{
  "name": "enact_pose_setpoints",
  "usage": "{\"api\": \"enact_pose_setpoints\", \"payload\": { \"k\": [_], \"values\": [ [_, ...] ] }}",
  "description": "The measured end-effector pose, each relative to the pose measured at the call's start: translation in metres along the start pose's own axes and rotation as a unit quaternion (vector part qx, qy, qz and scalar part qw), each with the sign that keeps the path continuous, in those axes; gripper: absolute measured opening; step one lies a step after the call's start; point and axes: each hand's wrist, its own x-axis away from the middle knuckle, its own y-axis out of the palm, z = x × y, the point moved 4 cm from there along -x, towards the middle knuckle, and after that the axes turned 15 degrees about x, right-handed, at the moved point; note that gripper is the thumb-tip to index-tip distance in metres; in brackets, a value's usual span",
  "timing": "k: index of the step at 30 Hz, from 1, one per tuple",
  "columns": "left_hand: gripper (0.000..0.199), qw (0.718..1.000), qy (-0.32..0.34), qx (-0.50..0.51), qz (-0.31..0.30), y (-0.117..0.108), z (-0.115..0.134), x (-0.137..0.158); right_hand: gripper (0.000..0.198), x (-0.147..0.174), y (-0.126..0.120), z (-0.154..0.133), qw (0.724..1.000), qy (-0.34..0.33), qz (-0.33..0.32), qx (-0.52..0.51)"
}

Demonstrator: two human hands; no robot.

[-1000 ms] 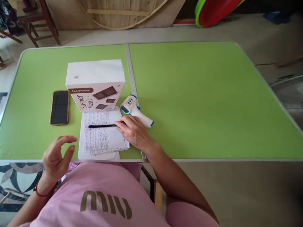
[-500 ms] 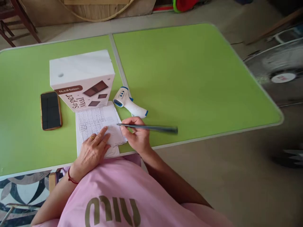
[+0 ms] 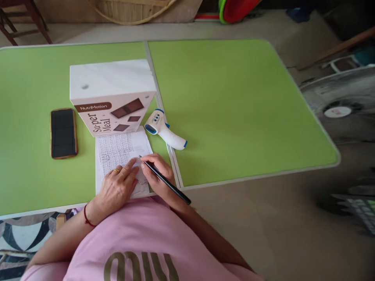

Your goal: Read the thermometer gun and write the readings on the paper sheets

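Observation:
Between the thumb and fingers of my right hand [image 3: 158,173] is a slim black pen [image 3: 168,181]. Its tip points left, at the sheets of paper [image 3: 117,150] covered in dense handwriting; whether the tip touches them I cannot tell. My left hand [image 3: 120,185] lies flat across the lower part of the sheets, fingers stretched out, a ring on one finger. A white "NutriMotion Su-per Meal" box [image 3: 113,82] stands upright at the far edge of the sheets. Just beyond my right hand lies a white and blue infrared thermometer [image 3: 165,130].
A phone [image 3: 63,133] in a brown-edged case lies left of the box on the green table [image 3: 243,105]. A metal seam crosses the tabletop beside the thermometer. Beyond the right edge stands a fan [image 3: 336,111]; a wooden chair [image 3: 25,19] is at the back left.
My right hand has moved slightly left and down. The pen has swung from nearly level to slanting down to the right. My left hand stays on the paper; the view has shifted a little.

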Motion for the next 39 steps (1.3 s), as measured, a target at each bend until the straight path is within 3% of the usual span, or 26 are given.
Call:
{"api": "enact_pose_setpoints", "payload": {
  "k": [7,14,20,26,31,39],
  "values": [
    [0.025,1.0,-0.001,0.014,-0.012,-0.001,-0.003,0.002,0.015,-0.002,-0.001,-0.001,1.0,-0.015,0.007,-0.017],
    [0.023,0.99,-0.021,0.133,0.049,-0.006,-0.009,0.002,0.022,0.003,0.001,-0.002,0.999,-0.035,-0.024,0.025],
    [0.021,0.99,-0.024,0.122,0.059,-0.006,-0.008,0.001,0.024,0.005,0.002,-0.004,0.996,-0.064,-0.031,0.058],
    [0.023,1.0,-0.004,0.001,-0.002,-0.001,0.0,0.003,0.024,0.0,-0.001,-0.002,0.999,-0.031,-0.015,0.006],
    [0.02,1.0,-0.001,0.03,0.004,-0.003,0.0,0.0,0.017,-0.001,-0.005,0.003,0.998,0.022,-0.024,-0.056],
    [0.019,0.989,-0.038,0.14,0.036,-0.01,-0.008,-0.001,0.017,0.002,-0.005,-0.002,0.998,0.049,-0.037,-0.013]
  ]
}}
